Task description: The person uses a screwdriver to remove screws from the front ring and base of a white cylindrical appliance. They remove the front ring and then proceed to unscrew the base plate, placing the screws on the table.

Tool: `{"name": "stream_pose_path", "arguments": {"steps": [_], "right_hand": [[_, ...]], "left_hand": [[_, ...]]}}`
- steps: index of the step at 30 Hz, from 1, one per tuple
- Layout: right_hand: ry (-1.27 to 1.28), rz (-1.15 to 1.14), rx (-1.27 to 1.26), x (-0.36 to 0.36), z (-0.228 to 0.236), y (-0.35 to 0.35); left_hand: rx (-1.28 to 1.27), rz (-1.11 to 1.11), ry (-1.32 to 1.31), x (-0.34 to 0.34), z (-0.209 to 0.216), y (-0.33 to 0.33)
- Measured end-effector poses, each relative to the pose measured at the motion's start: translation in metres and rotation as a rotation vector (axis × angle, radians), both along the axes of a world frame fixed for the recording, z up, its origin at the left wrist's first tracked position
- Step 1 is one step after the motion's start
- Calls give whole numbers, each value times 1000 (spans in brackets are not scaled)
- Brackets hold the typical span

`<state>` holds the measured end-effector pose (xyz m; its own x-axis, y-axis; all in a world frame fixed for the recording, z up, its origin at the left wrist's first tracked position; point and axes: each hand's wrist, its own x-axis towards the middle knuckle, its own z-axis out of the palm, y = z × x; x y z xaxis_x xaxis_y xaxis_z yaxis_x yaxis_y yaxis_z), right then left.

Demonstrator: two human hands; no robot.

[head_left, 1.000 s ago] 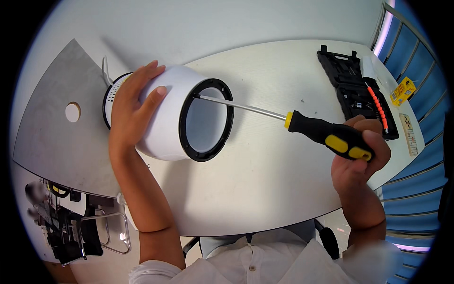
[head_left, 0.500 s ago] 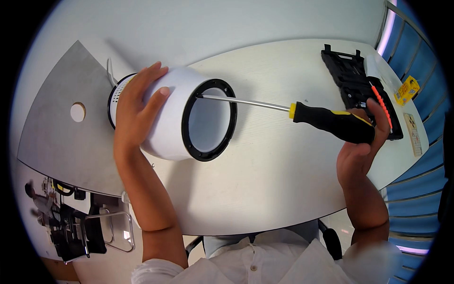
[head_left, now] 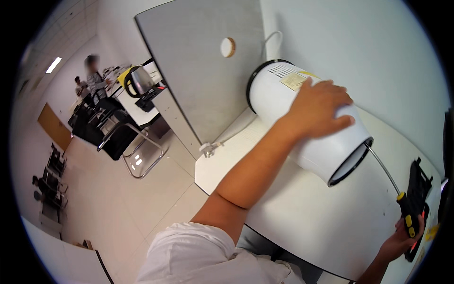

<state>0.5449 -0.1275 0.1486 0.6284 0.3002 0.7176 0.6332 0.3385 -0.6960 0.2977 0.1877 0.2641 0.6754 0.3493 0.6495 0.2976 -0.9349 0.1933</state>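
The left hand (head_left: 318,110) lies spread on the smooth, probably light white cylinder housing (head_left: 307,125), best held round its body, while the right hand (head_left: 400,240) is clenched around the screwdriver (head_left: 405,218).

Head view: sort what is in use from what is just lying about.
In use:
- white cylindrical appliance, lying on its side, left hand flat on it
- long screwdriver, right hand on its black-and-yellow handle, shaft reaching to the open end

Lying about:
- black tool case on the white table
- grey partition
- kettle on the far desk
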Motion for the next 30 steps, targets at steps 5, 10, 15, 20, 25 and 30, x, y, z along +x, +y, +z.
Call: {"name": "stream_pose_path", "arguments": {"steps": [5, 10, 15, 20, 25, 30], "right_hand": [[34, -88, 39, -7, 4, 16], [88, -115, 36, -3, 0, 25], [58, 51, -34, 34, -15, -9], [30, 75, 119, -8, 7, 20], [71, 469, 90, -4, 13, 19], [96, 184, 124, -19, 25, 28]], "left_hand": [[-64, 45, 39, -8, 4, -5], [-85, 49, 48, -9, 4, -6], [-52, 51, 34, -8, 5, -6], [24, -70, -28, 5, -1, 9], [77, 8, 18, -8, 0, 9], [10, 24, 37, 0, 6, -2]]}}
